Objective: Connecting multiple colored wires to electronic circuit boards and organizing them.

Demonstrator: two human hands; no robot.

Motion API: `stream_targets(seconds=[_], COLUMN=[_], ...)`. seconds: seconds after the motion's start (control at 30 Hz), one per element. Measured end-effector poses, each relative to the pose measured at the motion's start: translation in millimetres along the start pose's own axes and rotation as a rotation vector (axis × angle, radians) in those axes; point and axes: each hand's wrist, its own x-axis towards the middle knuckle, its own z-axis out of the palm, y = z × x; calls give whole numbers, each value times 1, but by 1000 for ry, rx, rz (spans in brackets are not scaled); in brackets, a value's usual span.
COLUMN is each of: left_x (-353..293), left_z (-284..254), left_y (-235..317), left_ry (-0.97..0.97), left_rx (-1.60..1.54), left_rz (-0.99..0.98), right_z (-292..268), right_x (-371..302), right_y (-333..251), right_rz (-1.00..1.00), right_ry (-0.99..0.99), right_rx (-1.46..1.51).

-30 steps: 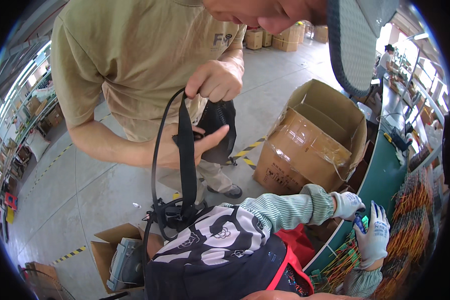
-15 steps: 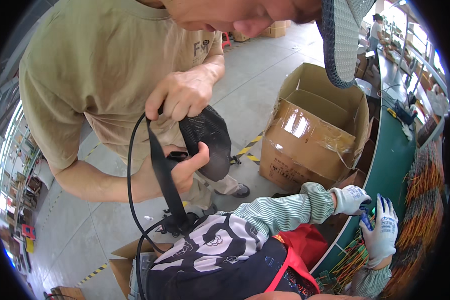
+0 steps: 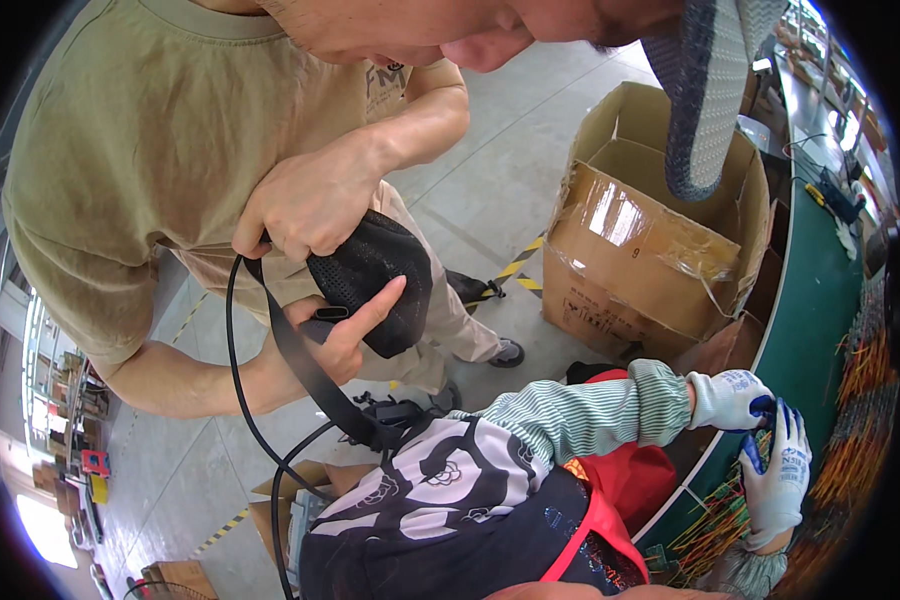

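Both my hands wear white gloves with blue-coated palms and fingertips, at the green worktable [image 3: 805,300] edge on the right. My left hand [image 3: 732,402], in a striped sleeve, is closed, its fingertips curled beside my right hand; what they hold, if anything, is hidden. Close by, my right hand [image 3: 778,475] is open, fingers stretched upward and thumb apart. Orange and green wires [image 3: 710,535] lie on the tabletop below my hands. On the left, a co-worker in a tan shirt holds a black mesh pouch [image 3: 395,280] and a black strap [image 3: 315,375] leading to my shoulder.
A large open cardboard box [image 3: 640,240] stands on the floor beyond my left arm. Dense rows of orange-tipped wires [image 3: 855,420] line the table's right side. A black cable [image 3: 240,370] loops down beside the co-worker's arm. Another carton [image 3: 310,480] sits behind my shoulder.
The view has shifted slightly. The co-worker's upper hand has moved lower and left, and the pouch with it; the other hand's index finger now points across the pouch. My hands keep nearly the same pose.
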Motion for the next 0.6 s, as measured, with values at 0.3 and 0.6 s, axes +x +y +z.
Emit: stream_targets(seconds=[0.3, 0.6], left_x=[3, -4], left_z=[3, 0], left_y=[-16, -16], left_ry=[-73, -101], left_rx=[16, 49], left_rz=[-88, -79], right_z=[19, 17], right_x=[-14, -11], right_y=[27, 17], right_rz=[30, 51], right_ry=[-49, -107], right_rx=[-30, -16])
